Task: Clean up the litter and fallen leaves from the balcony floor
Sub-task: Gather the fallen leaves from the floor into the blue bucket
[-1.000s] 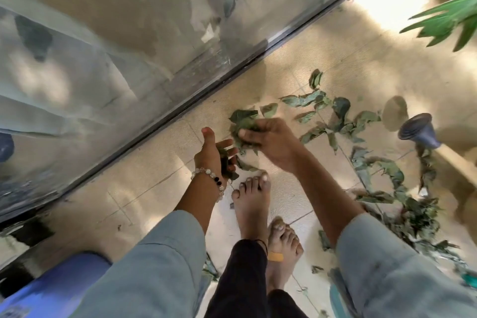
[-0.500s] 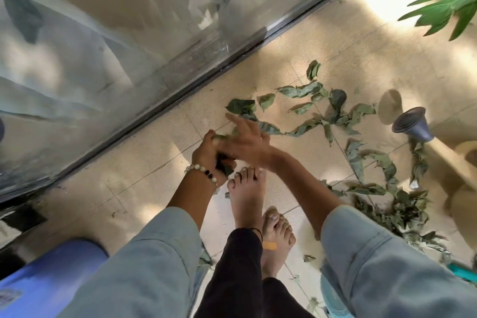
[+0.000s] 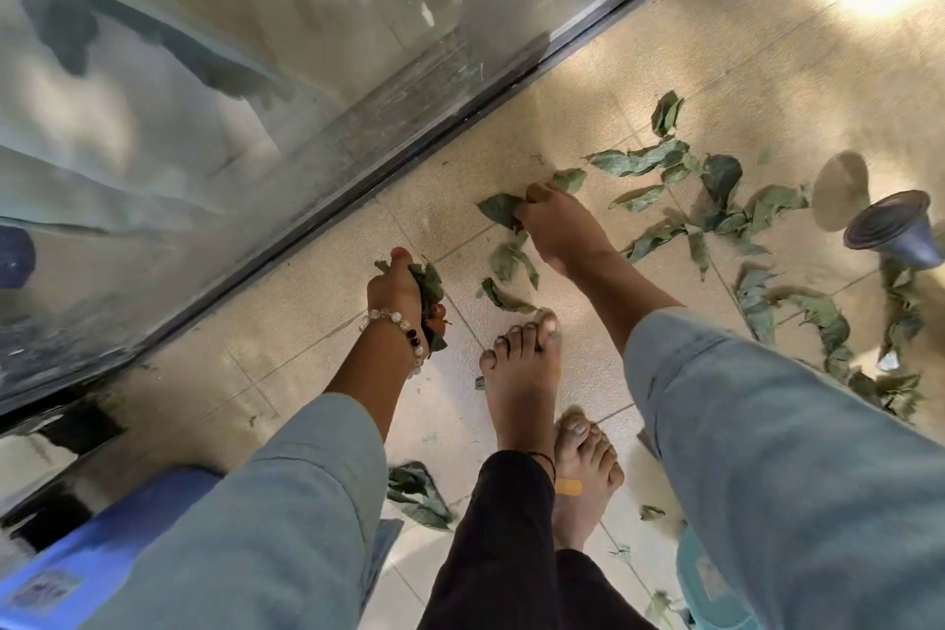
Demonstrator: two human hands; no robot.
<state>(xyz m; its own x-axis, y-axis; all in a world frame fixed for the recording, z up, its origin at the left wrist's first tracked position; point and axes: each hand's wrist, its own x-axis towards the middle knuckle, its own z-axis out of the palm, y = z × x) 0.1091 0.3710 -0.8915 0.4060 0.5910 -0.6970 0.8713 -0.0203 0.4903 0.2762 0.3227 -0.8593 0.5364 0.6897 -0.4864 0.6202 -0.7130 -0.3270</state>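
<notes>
- Your left hand (image 3: 396, 289) clutches a wad of leaves (image 3: 428, 289) above the floor; your right hand (image 3: 560, 225) pinches one leaf (image 3: 498, 211) lying on the tiles.
- Fallen leaves (image 3: 716, 200) lie scattered over the beige tiled floor (image 3: 588, 82), trailing right toward a dark funnel-shaped pot (image 3: 900, 230).
- Reflective glass panel (image 3: 204, 67) on a metal track borders the floor on the left.
- Your bare feet (image 3: 516, 373) stand between your arms.
</notes>
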